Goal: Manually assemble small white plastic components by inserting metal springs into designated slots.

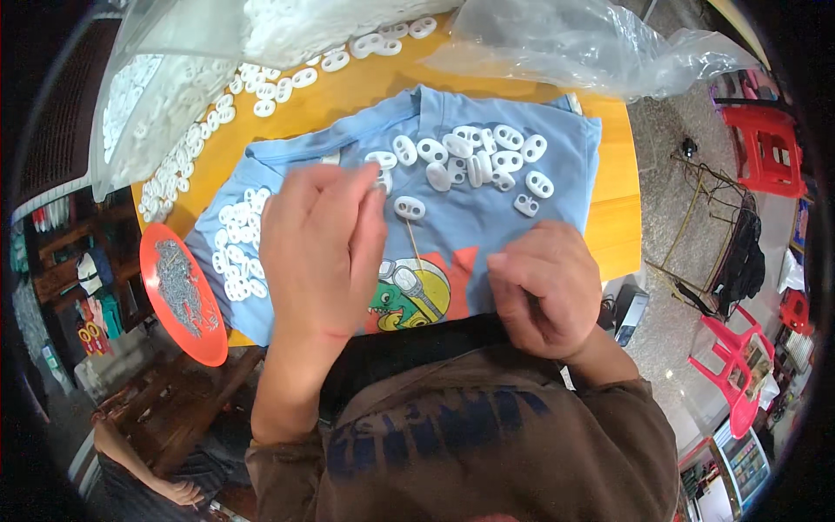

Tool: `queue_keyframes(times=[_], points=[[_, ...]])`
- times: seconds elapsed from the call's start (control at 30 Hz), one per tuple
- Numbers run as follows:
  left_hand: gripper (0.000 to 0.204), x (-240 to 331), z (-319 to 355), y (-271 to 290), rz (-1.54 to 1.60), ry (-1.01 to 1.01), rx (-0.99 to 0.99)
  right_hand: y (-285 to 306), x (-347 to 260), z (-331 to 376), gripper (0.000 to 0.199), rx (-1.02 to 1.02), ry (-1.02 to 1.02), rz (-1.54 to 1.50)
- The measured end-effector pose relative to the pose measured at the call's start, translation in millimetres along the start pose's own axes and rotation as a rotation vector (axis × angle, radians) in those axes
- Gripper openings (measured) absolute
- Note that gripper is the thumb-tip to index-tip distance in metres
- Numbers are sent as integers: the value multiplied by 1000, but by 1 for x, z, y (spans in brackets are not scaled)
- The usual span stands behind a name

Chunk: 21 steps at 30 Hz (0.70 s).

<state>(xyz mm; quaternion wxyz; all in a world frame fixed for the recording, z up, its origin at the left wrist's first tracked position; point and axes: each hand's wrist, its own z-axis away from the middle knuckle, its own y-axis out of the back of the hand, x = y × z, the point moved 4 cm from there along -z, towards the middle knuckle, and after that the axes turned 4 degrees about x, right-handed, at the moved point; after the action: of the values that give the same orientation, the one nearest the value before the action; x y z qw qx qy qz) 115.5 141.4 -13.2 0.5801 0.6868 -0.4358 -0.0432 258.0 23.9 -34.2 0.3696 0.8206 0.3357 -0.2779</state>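
Observation:
A light blue T-shirt (339,139) with a cartoon print lies spread in front of me. On its far right part rests a loose pile of white oval two-hole cord-lock pieces (509,137), and a single white piece (409,208) lies nearer me. My left hand (322,239) is over the shirt's left half, its fingertips pinched at a white piece partly hidden behind them. Over the shirt's near right part, my right hand (548,287) is closed, its fingers curled in; what they hold, if anything, is hidden. A thin pale stick (413,242) lies between my hands.
More white pieces (239,230) cluster left of my left hand. A red-orange plate (215,346) of small grey metal bits sits at the table's left edge. Clear bags (522,43) and a heap of white pieces line the far side. Red stools (765,152) stand right.

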Motion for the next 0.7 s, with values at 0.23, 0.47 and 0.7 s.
queue_keyframes(times=[0.23,0.47,0.7], points=[[19,3,-5,-4,-36,-84,-25,2,0,3,28,18,10,-46],[19,27,-8,-16,45,-247,6,2,-1,2,26,26,45,-21],[21,33,-17,-30,6,-267,-37,1,0,3,25,44,62,-18]])
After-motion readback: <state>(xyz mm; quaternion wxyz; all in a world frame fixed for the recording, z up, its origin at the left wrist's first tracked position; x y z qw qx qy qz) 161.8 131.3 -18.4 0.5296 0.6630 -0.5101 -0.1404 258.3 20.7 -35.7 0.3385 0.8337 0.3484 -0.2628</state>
